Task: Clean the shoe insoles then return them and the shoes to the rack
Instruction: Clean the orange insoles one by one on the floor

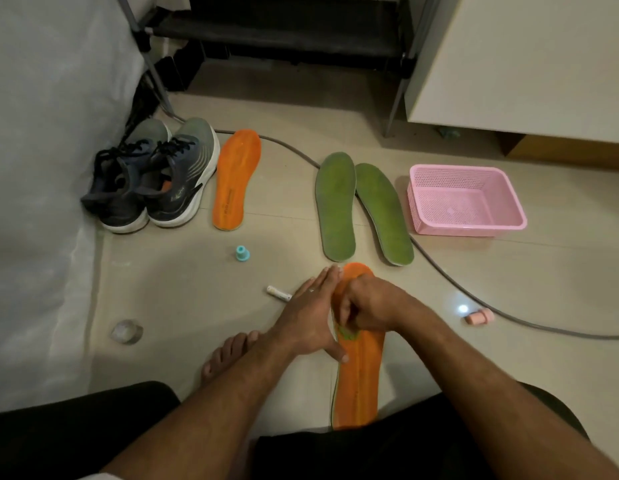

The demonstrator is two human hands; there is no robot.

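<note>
Beige tiled floor (509,271). White cabinet (526,64) at 2 o'clock. Translucent plastic sheeting (41,168) at 9 o'clock. Grey cable (439,268) crosses floor.

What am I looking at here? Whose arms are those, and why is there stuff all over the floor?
There is just one picture, taken by a camera a person wears on their head, so you see their own arms from above as they sit on the floor. The left hand lies flat, fingers straight, against an orange insole, the soft pad from inside a shoe. The right hand is curled in a grip on something small and greenish pressed on that insole; I can't tell what it is.

Farther away lie another orange insole, two green insoles side by side, a pair of dark shoes, and an empty pink basket. A little teal cap stands nearby. At the top is the dark shoe rack.
</note>
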